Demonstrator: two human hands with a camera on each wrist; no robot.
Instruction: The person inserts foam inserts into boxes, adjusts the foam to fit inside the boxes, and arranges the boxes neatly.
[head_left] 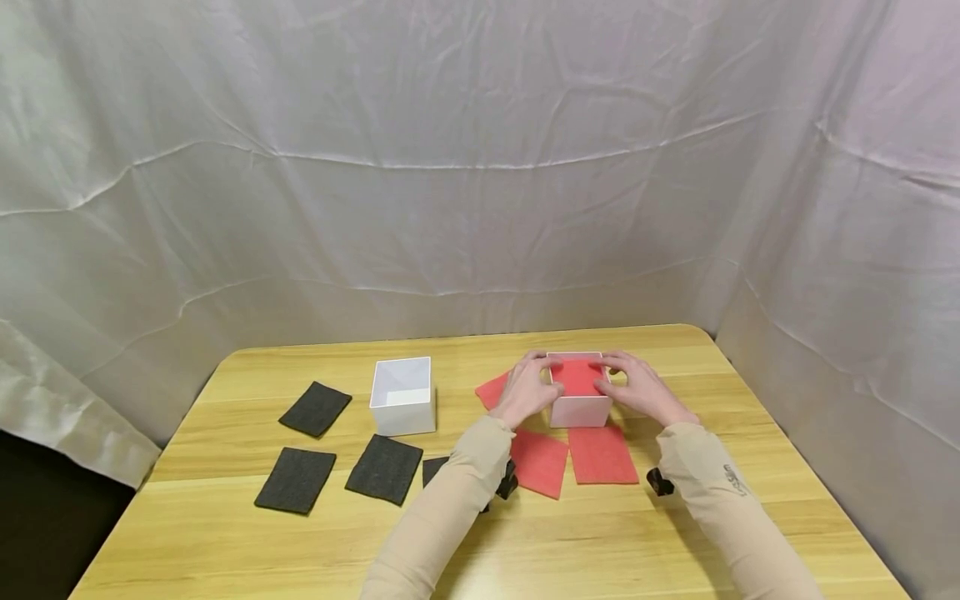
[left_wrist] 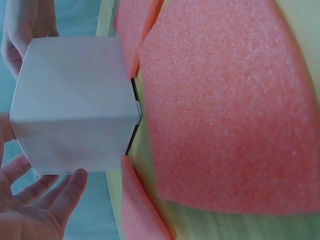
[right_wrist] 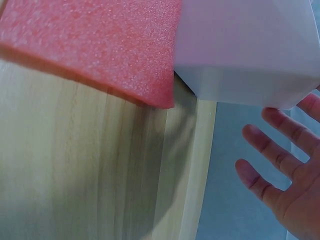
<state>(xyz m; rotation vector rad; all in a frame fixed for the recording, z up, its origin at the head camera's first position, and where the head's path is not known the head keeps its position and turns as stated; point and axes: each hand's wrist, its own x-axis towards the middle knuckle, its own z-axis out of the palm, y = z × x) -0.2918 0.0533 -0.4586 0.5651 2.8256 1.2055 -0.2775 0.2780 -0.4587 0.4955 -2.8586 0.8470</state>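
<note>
Curtain (head_left: 480,225): it hung creased behind everything.
Table (head_left: 585,550): wood-grained, running wide below.
Right box (head_left: 580,412): white, and there it stood between both hands!
Left box (head_left: 405,418): white too, well apart.
Left hand (head_left: 525,389): spread, fingertips at the right box's left side.
Right hand (head_left: 640,389): spread as well, opposite side!
Red sheet (head_left: 576,379): inside the right box, fingertips over its edges.
Black sheets (head_left: 385,469): four lay leftward.

Red sheet (right_wrist: 100,45) beside white box (right_wrist: 245,45)
</note>
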